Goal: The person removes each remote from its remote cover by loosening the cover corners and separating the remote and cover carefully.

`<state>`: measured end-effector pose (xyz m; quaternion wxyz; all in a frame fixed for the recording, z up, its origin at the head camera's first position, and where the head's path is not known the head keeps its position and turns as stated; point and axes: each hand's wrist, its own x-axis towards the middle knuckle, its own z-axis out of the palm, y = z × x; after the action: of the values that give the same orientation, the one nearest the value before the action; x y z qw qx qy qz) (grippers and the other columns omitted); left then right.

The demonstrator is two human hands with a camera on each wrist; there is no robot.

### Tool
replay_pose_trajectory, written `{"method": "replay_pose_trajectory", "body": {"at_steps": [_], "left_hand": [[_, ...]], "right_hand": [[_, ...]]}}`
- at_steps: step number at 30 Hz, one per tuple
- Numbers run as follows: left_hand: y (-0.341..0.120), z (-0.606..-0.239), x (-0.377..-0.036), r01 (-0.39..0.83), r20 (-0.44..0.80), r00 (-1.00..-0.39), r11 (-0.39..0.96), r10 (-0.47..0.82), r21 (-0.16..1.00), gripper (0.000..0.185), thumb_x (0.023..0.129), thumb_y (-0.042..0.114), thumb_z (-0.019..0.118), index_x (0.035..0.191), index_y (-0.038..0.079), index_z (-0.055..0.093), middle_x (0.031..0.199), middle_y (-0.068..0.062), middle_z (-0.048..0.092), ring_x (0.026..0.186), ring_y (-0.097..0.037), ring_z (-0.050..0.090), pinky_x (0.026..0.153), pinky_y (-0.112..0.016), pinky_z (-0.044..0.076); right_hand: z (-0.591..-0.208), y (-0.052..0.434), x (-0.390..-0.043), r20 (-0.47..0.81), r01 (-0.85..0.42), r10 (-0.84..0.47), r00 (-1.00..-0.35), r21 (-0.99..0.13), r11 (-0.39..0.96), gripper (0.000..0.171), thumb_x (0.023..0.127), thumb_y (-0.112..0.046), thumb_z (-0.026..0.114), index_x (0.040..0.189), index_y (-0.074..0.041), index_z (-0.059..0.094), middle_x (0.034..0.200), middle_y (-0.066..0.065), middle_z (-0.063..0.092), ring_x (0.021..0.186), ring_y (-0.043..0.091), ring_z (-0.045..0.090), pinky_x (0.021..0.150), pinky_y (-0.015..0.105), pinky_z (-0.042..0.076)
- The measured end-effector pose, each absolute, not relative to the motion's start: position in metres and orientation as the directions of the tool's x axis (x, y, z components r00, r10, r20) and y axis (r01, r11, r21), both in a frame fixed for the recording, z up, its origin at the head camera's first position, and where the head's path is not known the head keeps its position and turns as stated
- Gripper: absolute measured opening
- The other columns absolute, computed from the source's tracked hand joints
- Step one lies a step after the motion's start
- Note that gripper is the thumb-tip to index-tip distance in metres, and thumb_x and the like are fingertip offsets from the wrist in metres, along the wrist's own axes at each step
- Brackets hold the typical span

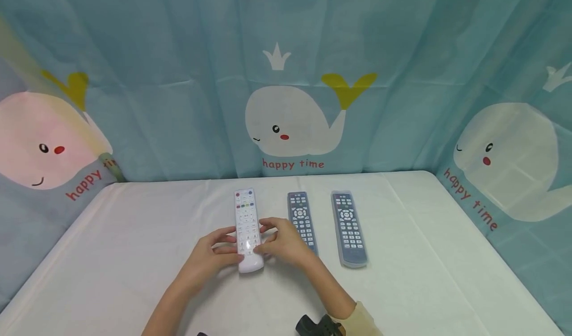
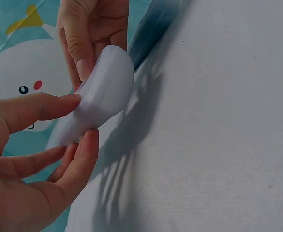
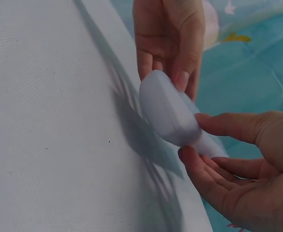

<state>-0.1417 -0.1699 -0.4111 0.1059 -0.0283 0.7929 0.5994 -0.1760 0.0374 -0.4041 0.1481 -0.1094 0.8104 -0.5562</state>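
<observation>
At the near edge of the head view, toward six o'clock, a dark wrist device [image 1: 318,325] sits beside a pale yellow sleeve cuff [image 1: 359,321]. Just beyond, the left hand [image 1: 210,256] and the right hand [image 1: 282,244] meet over the near end of a white remote [image 1: 247,227]. Each hand pinches the remote's near end between thumb and curled fingers, the left from nine o'clock, the right from three o'clock. The wrist views show that rounded end raised a little off the bench [image 1: 134,256], with a shadow under it.

The remote lies lengthwise, its far end pointing to twelve o'clock, left of centre on the white-covered bench. At three o'clock from it, just beside the right hand, lies a grey remote [image 1: 301,219], its near end hidden behind that hand. Farther toward three o'clock lies a second grey remote in a clear sleeve [image 1: 348,228], apart from the others.

Beyond the bench hangs a teal curtain [image 1: 178,78] printed with a white whale [image 1: 290,122].
</observation>
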Motion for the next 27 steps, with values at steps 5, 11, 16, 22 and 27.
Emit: {"method": "replay_pose_trajectory", "body": {"at_steps": [5,11,16,22,27], "left_hand": [[-0.1718,-0.4084,-0.1411,-0.170,-0.203,-0.973,0.262,0.105,0.950,0.075,0.084,-0.003,0.082,0.151,-0.006,0.048,0.140,-0.028,0.060,0.115,-0.034,0.072,0.088,-0.035,0.063],[-0.1740,-0.4071,-0.1419,-0.166,-0.199,-0.974,0.256,0.110,0.952,0.077,0.083,-0.003,0.082,0.151,-0.005,0.047,0.138,-0.026,0.062,0.110,-0.030,0.073,0.085,-0.033,0.062],[-0.1736,-0.4066,-0.1430,-0.155,-0.184,-0.977,0.236,0.106,0.959,0.078,0.082,-0.004,0.082,0.151,-0.004,0.046,0.138,-0.025,0.063,0.111,-0.030,0.073,0.085,-0.032,0.063],[-0.1752,-0.4057,-0.1422,-0.165,-0.188,-0.979,0.228,0.082,0.960,0.078,0.082,-0.004,0.083,0.152,-0.004,0.047,0.136,-0.022,0.066,0.110,-0.028,0.074,0.084,-0.029,0.062],[-0.1741,-0.4059,-0.1441,-0.149,-0.173,-0.978,0.193,0.117,0.970,0.077,0.085,-0.004,0.081,0.153,-0.006,0.044,0.139,-0.024,0.064,0.111,-0.025,0.073,0.085,-0.027,0.062]], "right_hand": [[-0.4016,0.0381,-0.1751,-0.122,-0.002,-0.344,-0.931,-0.940,0.340,0.060,0.083,0.002,0.085,0.139,0.006,0.062,0.116,0.011,0.070,0.081,0.014,0.067,0.066,0.025,0.055],[-0.3995,0.0370,-0.1740,-0.094,-0.004,-0.335,-0.937,-0.960,0.281,0.047,0.091,-0.002,0.079,0.135,0.006,0.063,0.115,0.012,0.068,0.079,0.019,0.069,0.072,0.033,0.064],[-0.3992,0.0357,-0.1745,-0.061,-0.013,-0.312,-0.948,-0.973,0.232,0.042,0.093,0.000,0.076,0.132,0.008,0.062,0.112,0.017,0.070,0.082,0.024,0.071,0.072,0.036,0.066],[-0.3987,0.0329,-0.1748,-0.066,-0.007,-0.293,-0.954,-0.971,0.240,0.042,0.092,-0.002,0.078,0.130,0.006,0.062,0.111,0.017,0.073,0.084,0.021,0.073,0.072,0.035,0.066],[-0.3971,0.0352,-0.1747,-0.044,-0.021,-0.270,-0.962,-0.972,0.235,0.043,0.092,-0.002,0.079,0.131,0.005,0.062,0.110,0.016,0.073,0.088,0.021,0.073,0.076,0.035,0.066]]}}
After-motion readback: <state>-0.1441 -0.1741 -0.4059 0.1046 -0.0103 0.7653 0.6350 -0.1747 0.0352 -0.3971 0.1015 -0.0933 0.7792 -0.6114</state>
